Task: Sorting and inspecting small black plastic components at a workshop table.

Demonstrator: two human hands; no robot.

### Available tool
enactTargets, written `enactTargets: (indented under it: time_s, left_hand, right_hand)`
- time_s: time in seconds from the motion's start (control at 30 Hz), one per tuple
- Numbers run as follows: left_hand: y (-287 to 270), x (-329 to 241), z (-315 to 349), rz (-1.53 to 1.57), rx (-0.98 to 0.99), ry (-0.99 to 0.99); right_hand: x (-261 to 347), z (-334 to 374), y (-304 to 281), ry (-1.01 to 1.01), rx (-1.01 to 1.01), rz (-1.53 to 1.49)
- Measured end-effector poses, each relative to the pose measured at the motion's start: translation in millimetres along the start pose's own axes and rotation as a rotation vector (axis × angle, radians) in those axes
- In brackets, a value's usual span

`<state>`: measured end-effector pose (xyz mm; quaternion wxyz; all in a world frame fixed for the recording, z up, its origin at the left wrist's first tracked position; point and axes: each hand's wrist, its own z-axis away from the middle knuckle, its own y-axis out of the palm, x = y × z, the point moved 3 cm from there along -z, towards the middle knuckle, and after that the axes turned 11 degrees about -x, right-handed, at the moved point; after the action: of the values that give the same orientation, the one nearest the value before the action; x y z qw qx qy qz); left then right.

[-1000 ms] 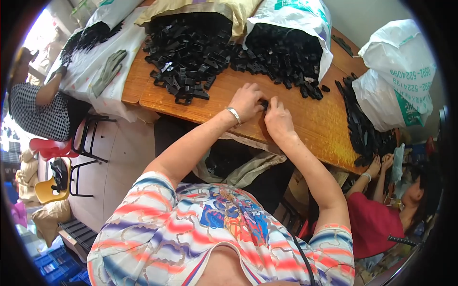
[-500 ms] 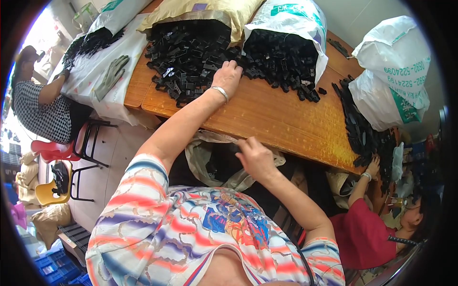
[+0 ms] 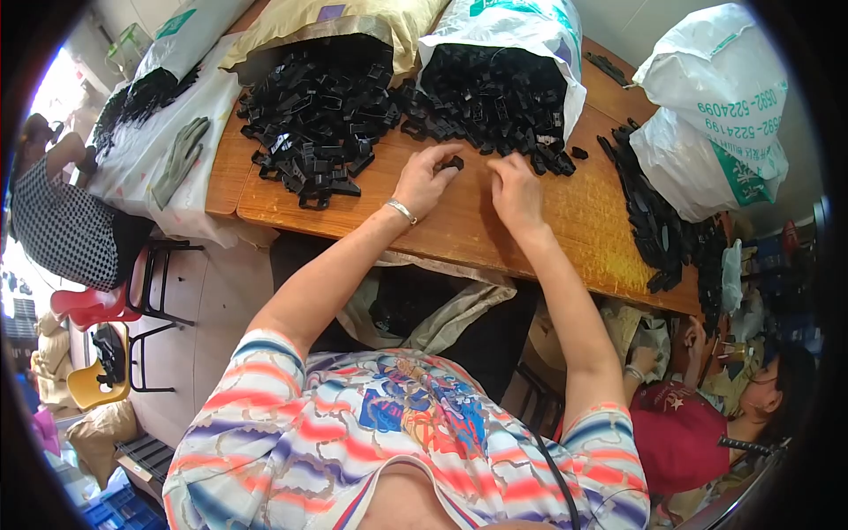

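Over the brown table (image 3: 579,225), the left hand (image 3: 422,184), drawn back from the pile (image 3: 318,119), pinches a black part (image 3: 455,163) on the side facing the newly raised right hand (image 3: 518,196), whose grip is unclear.

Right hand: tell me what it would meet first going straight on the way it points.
The right hand would probably first meet the black parts spilling from the white bag ahead, though its height over them is hard to judge.
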<state>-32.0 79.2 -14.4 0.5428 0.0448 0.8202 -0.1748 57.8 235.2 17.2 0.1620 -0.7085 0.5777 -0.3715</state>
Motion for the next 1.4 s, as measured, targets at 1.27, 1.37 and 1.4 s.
enactTargets:
  time_s: [1.27,1.37,1.4]
  left_hand:
    - [-24.0,-4.6,13.3,-0.454,0.098,0.163]
    - [-20.8,-4.7,12.3,-0.440,0.097,0.178]
    - [-20.6,-3.7,12.7,-0.440,0.095,0.175]
  right_hand:
    - [34.5,3.0,-2.4,0.056,0.167,-0.191]
    - [33.5,3.6,6.9,0.071,0.176,-0.166]
    - [33.2,1.7,7.2,0.069,0.179,-0.168]
